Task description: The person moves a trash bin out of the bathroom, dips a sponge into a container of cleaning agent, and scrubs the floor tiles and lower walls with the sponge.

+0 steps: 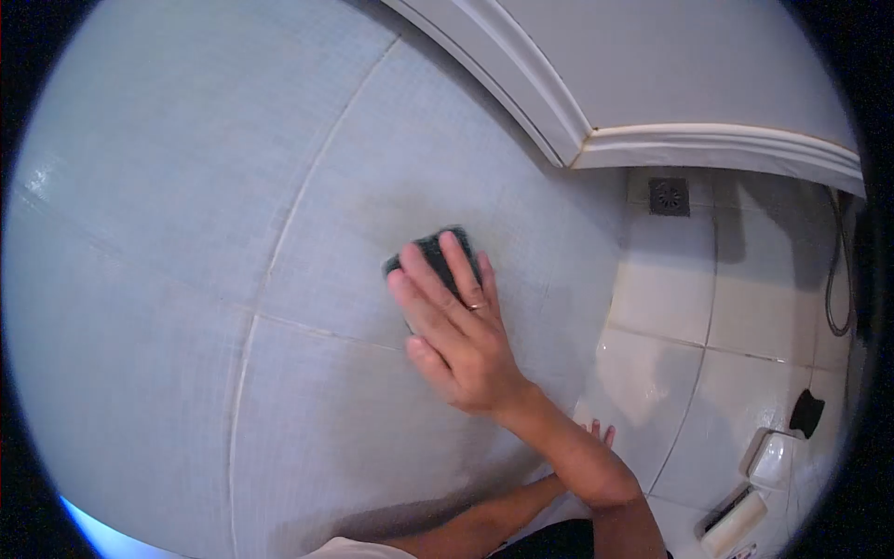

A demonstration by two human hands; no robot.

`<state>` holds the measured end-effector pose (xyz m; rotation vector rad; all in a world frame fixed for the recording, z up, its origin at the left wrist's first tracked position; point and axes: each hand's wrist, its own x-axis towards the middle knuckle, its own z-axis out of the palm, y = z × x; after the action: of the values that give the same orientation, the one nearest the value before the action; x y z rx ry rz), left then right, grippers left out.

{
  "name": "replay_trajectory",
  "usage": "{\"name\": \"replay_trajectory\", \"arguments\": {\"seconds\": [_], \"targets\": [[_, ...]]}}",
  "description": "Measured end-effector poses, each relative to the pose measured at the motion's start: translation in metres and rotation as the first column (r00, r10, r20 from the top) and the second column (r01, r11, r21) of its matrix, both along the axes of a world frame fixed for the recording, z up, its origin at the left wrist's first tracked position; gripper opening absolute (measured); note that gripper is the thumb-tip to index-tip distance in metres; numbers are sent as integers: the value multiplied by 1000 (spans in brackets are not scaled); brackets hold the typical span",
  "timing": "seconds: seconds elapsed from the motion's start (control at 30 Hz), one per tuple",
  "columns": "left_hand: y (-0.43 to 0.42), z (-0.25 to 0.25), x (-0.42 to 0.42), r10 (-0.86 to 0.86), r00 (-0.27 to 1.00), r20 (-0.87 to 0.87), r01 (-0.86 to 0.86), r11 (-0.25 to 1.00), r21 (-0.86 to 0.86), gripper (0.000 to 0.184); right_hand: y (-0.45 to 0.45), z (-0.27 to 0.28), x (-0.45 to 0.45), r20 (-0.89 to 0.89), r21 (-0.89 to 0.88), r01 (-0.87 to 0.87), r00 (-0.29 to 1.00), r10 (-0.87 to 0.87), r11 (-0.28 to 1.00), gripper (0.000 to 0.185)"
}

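Observation:
My right hand [456, 340] lies with its fingers over a dark green scouring pad [433, 252], pressing it against the pale tiled wall [326, 224]. A ring shows on one finger, and the thumb rests to the left of the palm. Part of the pad is hidden under the fingers. My left hand [601, 433] is mostly covered by my right forearm. Only a few of its fingertips stick out beyond that forearm, held apart, with nothing visible in them.
White moulded trim [577, 140] juts in at the upper right. Below it are a square floor drain [669, 197] and glossy floor tiles [656, 279]. A hose [836, 270], a black object [806, 414], a whitish container [771, 458] and a cream-coloured object [736, 524] lie along the right.

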<state>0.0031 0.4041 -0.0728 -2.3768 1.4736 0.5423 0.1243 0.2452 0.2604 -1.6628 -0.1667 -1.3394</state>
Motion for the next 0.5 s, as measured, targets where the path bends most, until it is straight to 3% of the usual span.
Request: {"name": "replay_trajectory", "arguments": {"seconds": [0.1,0.17,0.2,0.27,0.3,0.37,0.43,0.5], "targets": [[-2,1,-1,115,973,-198,-129,990,-59,66,-31,-25,33,34,35,128,991,-129,991,47],[0,2,0,137,963,-234,-152,987,-49,67,-49,-47,45,-110,273,150,986,-124,950,48],[-1,3,2,143,961,-238,-156,987,-37,68,-45,-55,46,-122,276,163,984,-134,947,48],[-4,5,2,151,956,-253,-163,986,-26,70,-32,-69,42,-257,453,242,957,-134,858,49],[-4,4,2,147,953,-266,-158,987,-22,71,-22,-61,38,-255,398,228,958,-131,889,50],[-1,2,0,144,944,-297,-155,988,-12,72,-16,-23,35,-59,128,194,980,-188,973,53],[1,3,2,150,934,-325,-151,988,24,74,-40,33,46,141,0,255,957,-252,967,52],[0,3,3,161,931,-328,-154,987,47,76,-73,33,70,115,87,256,957,-265,963,49]]}}
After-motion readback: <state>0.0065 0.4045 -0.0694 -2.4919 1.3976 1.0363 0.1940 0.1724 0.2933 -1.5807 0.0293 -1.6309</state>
